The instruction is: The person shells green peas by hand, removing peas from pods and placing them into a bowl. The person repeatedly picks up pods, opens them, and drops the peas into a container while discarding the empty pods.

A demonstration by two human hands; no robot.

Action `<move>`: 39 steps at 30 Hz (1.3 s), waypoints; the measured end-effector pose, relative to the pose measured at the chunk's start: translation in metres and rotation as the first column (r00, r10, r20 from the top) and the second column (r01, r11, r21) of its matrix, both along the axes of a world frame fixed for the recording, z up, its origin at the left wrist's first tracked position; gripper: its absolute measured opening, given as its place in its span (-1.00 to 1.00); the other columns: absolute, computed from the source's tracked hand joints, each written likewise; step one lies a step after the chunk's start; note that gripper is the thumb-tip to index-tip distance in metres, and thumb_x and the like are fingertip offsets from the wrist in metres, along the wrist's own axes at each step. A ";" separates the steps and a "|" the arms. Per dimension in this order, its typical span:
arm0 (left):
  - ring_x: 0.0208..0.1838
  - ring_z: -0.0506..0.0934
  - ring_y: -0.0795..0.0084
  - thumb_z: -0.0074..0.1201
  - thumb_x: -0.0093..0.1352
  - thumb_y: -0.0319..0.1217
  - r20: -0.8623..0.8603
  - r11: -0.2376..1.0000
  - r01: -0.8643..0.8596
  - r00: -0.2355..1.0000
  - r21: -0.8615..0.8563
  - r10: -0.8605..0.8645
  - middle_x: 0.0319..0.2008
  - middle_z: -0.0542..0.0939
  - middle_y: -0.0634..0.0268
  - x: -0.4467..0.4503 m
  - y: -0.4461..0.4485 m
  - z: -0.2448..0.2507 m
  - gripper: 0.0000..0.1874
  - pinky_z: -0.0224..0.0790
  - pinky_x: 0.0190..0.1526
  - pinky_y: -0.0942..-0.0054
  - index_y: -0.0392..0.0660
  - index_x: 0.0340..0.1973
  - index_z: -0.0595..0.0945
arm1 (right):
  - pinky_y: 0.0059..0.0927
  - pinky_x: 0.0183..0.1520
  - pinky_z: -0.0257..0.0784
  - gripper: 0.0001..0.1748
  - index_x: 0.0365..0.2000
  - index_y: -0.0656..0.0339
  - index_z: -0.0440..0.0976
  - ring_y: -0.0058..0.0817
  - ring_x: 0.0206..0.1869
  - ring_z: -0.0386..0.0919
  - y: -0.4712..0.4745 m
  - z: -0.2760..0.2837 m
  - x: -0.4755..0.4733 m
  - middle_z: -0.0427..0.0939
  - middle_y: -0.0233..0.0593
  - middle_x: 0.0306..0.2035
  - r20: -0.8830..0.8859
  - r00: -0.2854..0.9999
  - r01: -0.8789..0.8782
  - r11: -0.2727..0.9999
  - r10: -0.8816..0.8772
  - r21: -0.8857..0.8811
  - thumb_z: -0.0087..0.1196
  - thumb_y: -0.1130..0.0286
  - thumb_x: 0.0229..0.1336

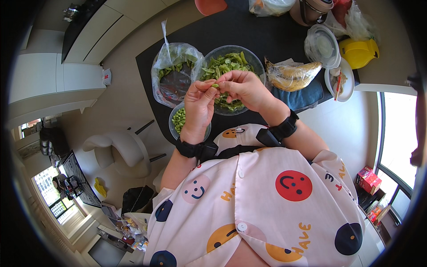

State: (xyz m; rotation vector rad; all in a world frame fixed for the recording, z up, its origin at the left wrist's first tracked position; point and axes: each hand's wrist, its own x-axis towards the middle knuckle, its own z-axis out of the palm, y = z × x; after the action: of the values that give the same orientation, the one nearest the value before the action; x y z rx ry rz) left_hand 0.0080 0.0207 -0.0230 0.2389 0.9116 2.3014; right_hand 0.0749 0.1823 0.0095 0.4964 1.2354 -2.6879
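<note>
Between the fingertips of both hands is a small green soybean pod (215, 85). My left hand (202, 103) pinches it from the left, and my right hand (245, 87) grips it from the right. Both are held over the near part of a clear round bowl (258, 61) heaped with green pods (227, 63). Below my left wrist, partly covered by it, stands a smaller clear tub (172, 128) of shelled green beans (179, 119). A clear plastic bag (159, 90), lying open to the left, has more pods along its far inner side.
Plastic-wrapped bananas (295, 76) lie right of the bowl, by a folded blue cloth (300, 95). Farther right are clear plastic lids (323, 46), a white dish (348, 80) and a yellow container (359, 53). A light chair (116, 150) stands left of the dark table (186, 31).
</note>
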 end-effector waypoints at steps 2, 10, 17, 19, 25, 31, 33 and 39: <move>-0.15 0.63 0.42 0.10 0.35 -0.67 0.018 1.000 -0.016 1.000 -0.004 0.016 -0.07 0.63 0.14 0.001 0.001 0.002 -0.86 0.52 -0.09 0.50 -0.20 -0.22 0.60 | -0.59 -0.28 0.52 -0.76 -0.18 0.30 0.55 -0.63 -0.32 0.58 0.000 -0.001 0.001 0.62 -0.32 -0.30 -0.043 0.999 0.010 0.998 -0.007 0.067 0.23 0.38 0.20; -0.14 0.63 0.42 0.12 0.35 -0.66 -0.174 0.986 -0.104 0.981 -0.134 0.080 -0.10 0.63 0.16 0.000 0.002 -0.005 -0.86 0.51 -0.08 0.50 -0.21 -0.20 0.61 | -0.63 -0.32 0.55 -0.77 -0.20 0.35 0.56 -0.67 -0.35 0.58 -0.003 0.009 0.003 0.63 -0.31 -0.30 -0.050 0.998 0.058 0.961 -0.047 0.269 0.24 0.40 0.19; -0.16 0.64 0.39 0.11 0.36 -0.65 0.043 1.000 -0.001 0.999 -0.025 0.002 -0.16 0.65 0.14 0.002 0.003 0.004 -0.88 0.53 -0.06 0.48 -0.23 -0.21 0.62 | -0.63 -0.32 0.55 -0.78 -0.21 0.36 0.56 -0.66 -0.38 0.58 -0.001 0.003 0.002 0.64 -0.29 -0.33 -0.072 0.997 0.051 0.968 -0.034 0.246 0.23 0.42 0.19; -0.18 0.65 0.38 0.10 0.37 -0.64 0.122 0.999 0.029 0.992 0.023 -0.032 -0.18 0.66 0.13 0.002 0.003 0.005 -0.88 0.55 -0.07 0.48 -0.23 -0.21 0.62 | -0.63 -0.32 0.55 -0.78 -0.21 0.36 0.56 -0.65 -0.38 0.58 0.000 0.003 0.002 0.64 -0.29 -0.33 -0.077 0.997 0.043 0.968 -0.025 0.249 0.22 0.42 0.20; -0.19 0.66 0.39 0.09 0.37 -0.62 0.271 0.987 0.115 0.952 0.116 -0.143 -0.21 0.67 0.14 -0.001 -0.002 -0.002 -0.89 0.57 -0.09 0.54 -0.23 -0.21 0.63 | -0.63 -0.32 0.55 -0.79 -0.23 0.36 0.57 -0.64 -0.38 0.58 0.002 0.006 0.003 0.63 -0.28 -0.35 -0.076 0.997 0.031 0.968 -0.012 0.247 0.23 0.42 0.20; -0.21 0.65 0.41 0.10 0.40 -0.56 0.281 0.990 0.142 0.950 0.007 -0.138 -0.23 0.68 0.16 0.000 -0.002 -0.004 -0.88 0.56 -0.13 0.55 -0.24 -0.17 0.64 | -0.65 -0.36 0.53 -0.81 -0.24 0.36 0.57 -0.67 -0.40 0.56 0.001 0.007 0.004 0.62 -0.31 -0.36 -0.042 0.998 0.065 0.957 -0.055 0.284 0.21 0.44 0.20; -0.23 0.65 0.44 0.11 0.40 -0.54 0.221 0.988 0.117 0.971 -0.095 -0.094 -0.24 0.68 0.17 0.002 0.001 -0.003 -0.86 0.54 -0.16 0.55 -0.25 -0.14 0.65 | -0.67 -0.37 0.52 -0.82 -0.22 0.35 0.56 -0.69 -0.40 0.55 0.001 0.009 0.005 0.61 -0.33 -0.33 -0.022 0.997 0.072 0.939 -0.069 0.335 0.20 0.45 0.20; -0.26 0.57 0.54 0.09 0.44 -0.47 -0.237 0.915 -0.060 0.971 -0.400 -0.040 -0.28 0.65 0.26 0.005 0.005 0.004 -0.80 0.45 -0.21 0.59 -0.31 -0.08 0.64 | -0.67 -0.41 0.48 -0.81 -0.26 0.35 0.57 -0.74 -0.48 0.51 -0.002 0.007 0.004 0.60 -0.38 -0.46 -0.052 0.991 0.131 0.900 -0.120 0.416 0.19 0.42 0.18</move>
State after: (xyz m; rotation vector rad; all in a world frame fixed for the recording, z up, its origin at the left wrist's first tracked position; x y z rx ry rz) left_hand 0.0125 0.0260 -0.0190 0.3374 1.4911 2.0592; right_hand 0.0786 0.1803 0.0162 0.6127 1.8629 -2.5281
